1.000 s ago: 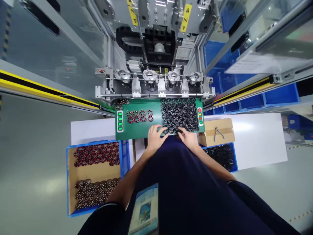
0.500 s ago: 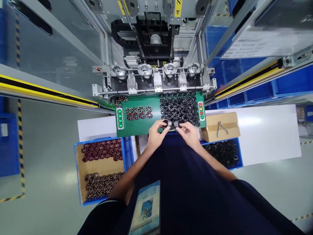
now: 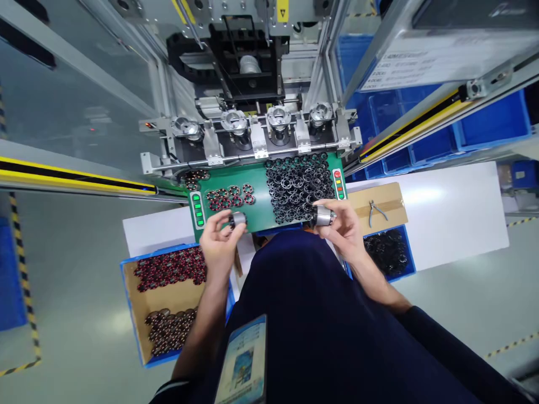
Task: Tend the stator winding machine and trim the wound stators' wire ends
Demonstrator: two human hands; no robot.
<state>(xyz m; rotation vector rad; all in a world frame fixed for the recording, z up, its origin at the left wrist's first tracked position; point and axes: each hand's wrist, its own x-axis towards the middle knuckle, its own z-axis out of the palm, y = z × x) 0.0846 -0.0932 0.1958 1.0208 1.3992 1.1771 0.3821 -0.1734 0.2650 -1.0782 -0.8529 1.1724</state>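
1. A worker holds two metal cylinders at the front of a green worktop [image 3: 236,175], one in each hand, set well apart.

2. The risk, in this view, is a drop: each piece appears held by fingertips and thumb alone, so a loosened pinch or smooth metal could let it slip onto the worktop or off its front edge.

3. A knock is also possible at right, where the cylinder's dark end sits just beside the black rings [image 3: 295,191]; a sideways swing could scatter them. Whether they touch cannot be told.

4. At left, a careless reach forward might disturb the red-and-black rings [image 3: 231,197] laid out beyond the fingers.

5. Left hand [image 3: 219,244]: fingers curled, pinching the left cylinder [image 3: 239,219], which lies on its side, protruding rightward from the grip above the thumb.

6. Right hand [image 3: 347,230]: fingers over the top and thumb beneath, pinching the right cylinder [image 3: 324,216], which lies sideways, its silver middle exposed, its dark end pointing left, away from the palm.
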